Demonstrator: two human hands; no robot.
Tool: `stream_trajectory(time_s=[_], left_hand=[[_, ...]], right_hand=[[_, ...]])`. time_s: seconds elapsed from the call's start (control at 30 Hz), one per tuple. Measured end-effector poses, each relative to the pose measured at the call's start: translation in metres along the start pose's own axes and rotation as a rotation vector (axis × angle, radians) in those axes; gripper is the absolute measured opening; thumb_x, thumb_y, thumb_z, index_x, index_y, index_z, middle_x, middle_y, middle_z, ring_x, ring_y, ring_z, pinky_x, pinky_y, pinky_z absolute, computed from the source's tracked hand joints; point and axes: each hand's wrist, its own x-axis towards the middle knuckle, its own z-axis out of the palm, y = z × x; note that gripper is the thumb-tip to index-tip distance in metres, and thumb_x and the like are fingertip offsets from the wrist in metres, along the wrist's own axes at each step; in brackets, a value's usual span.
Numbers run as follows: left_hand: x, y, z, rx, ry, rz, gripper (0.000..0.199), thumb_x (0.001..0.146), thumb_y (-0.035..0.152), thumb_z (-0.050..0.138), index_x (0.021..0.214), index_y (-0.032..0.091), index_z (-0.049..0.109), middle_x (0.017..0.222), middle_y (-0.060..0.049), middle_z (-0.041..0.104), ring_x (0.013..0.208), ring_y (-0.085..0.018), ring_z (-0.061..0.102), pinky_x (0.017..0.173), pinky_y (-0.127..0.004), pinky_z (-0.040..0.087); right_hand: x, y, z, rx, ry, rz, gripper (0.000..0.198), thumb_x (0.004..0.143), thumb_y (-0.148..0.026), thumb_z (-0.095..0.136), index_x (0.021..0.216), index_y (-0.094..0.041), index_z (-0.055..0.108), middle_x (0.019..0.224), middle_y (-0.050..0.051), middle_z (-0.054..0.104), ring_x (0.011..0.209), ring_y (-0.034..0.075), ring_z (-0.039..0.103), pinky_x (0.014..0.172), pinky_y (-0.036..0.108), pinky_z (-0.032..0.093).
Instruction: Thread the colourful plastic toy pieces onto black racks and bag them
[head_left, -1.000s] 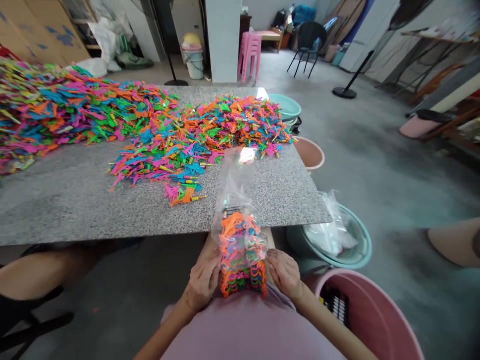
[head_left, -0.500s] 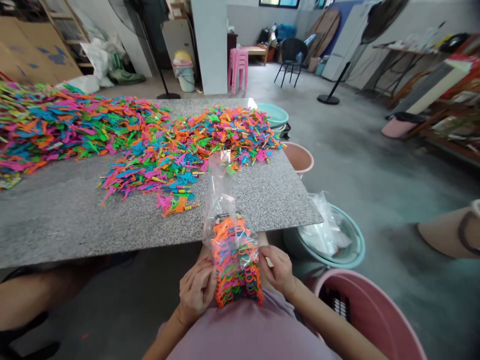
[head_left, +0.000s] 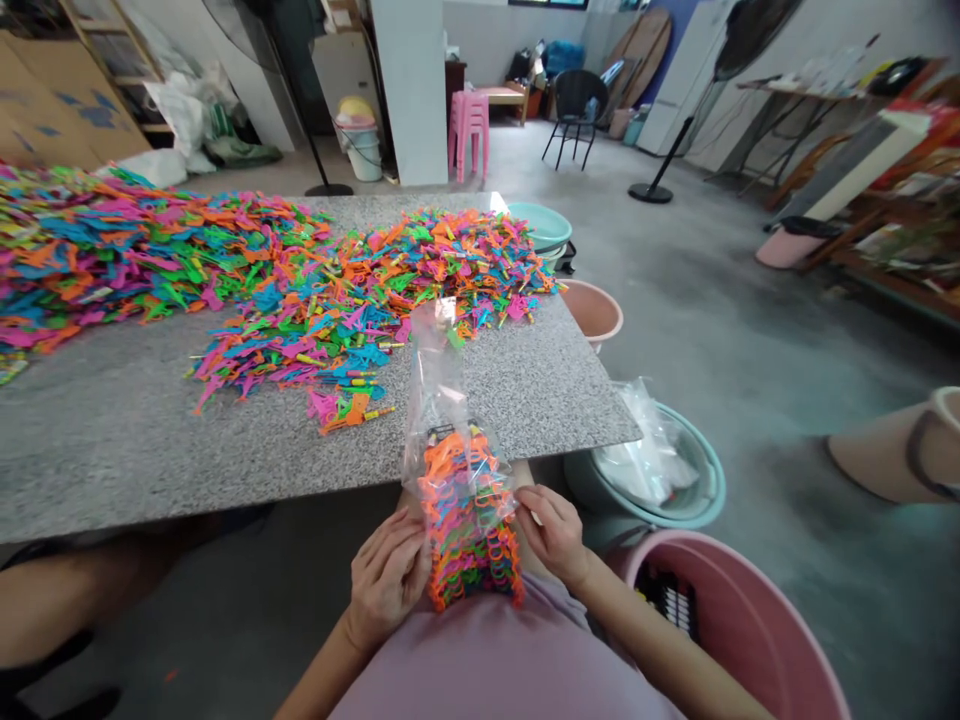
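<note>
A clear plastic bag (head_left: 439, 375) reaches from the table down over a stack of small bright plastic pieces (head_left: 471, 560) with ring-like loops, which rests on my lap. The bag covers the upper part of the stack; the lower part shows bare. My left hand (head_left: 388, 570) is at the stack's left side, its fingers curled on the bag's edge. On the other side, my right hand (head_left: 553, 528) pinches the bag's right edge between thumb and fingers. Exactly how much film lies inside the left hand is hidden.
Heaps of similar coloured pieces (head_left: 165, 250) cover much of the speckled table (head_left: 225, 450). To the right stand a teal tub (head_left: 709, 500) with clear bags (head_left: 645, 450) and a large pink tub (head_left: 780, 610). Another person's leg (head_left: 82, 590) is at the left.
The whole view has shifted slightly. Both hands stay at the sides of the bag and stack, with almost no other movement.
</note>
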Motion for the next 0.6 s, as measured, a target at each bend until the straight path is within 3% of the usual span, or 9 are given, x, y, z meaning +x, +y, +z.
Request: stream_trajectory(time_s=[0.17, 0.33, 0.43, 0.6], left_hand=[[-0.007, -0.006, -0.006, 0.032, -0.084, 0.122, 0.012, 0.089, 0.007, 0.058, 0.099, 0.011, 0.063, 0.090, -0.010, 0.072, 0.091, -0.019, 0.070, 0.090, -0.039, 0.061], [-0.017, -0.014, -0.018, -0.004, -0.179, 0.230, 0.018, 0.096, 0.011, 0.046, 0.103, 0.011, 0.064, 0.096, -0.013, 0.073, 0.104, -0.022, 0.068, 0.098, -0.045, 0.056], [-0.013, -0.013, -0.018, -0.029, -0.193, 0.204, 0.018, 0.097, 0.012, 0.045, 0.100, 0.014, 0.063, 0.093, -0.010, 0.074, 0.098, -0.020, 0.070, 0.099, -0.046, 0.055], [0.004, -0.002, -0.010, -0.015, -0.140, -0.009, 0.011, 0.088, 0.006, 0.056, 0.091, 0.016, 0.057, 0.077, -0.003, 0.068, 0.077, -0.014, 0.068, 0.098, -0.042, 0.056]], right_hand=[[-0.016, 0.006, -0.004, -0.052, -0.002, -0.235, 0.016, 0.094, -0.015, 0.047, 0.095, -0.020, 0.063, 0.081, 0.006, 0.065, 0.072, 0.016, 0.062, 0.061, 0.030, 0.053], [-0.029, 0.007, -0.020, -0.071, -0.201, -0.465, 0.019, 0.094, -0.011, 0.045, 0.094, -0.018, 0.062, 0.081, 0.005, 0.067, 0.071, 0.014, 0.062, 0.065, 0.029, 0.052], [-0.032, 0.004, -0.024, -0.046, -0.260, -0.455, 0.018, 0.093, -0.010, 0.048, 0.098, -0.018, 0.062, 0.082, 0.005, 0.068, 0.071, 0.013, 0.062, 0.066, 0.027, 0.052], [-0.030, 0.001, -0.020, -0.031, -0.253, -0.378, 0.018, 0.093, -0.013, 0.048, 0.102, -0.017, 0.063, 0.079, 0.007, 0.067, 0.071, 0.016, 0.064, 0.065, 0.028, 0.053]])
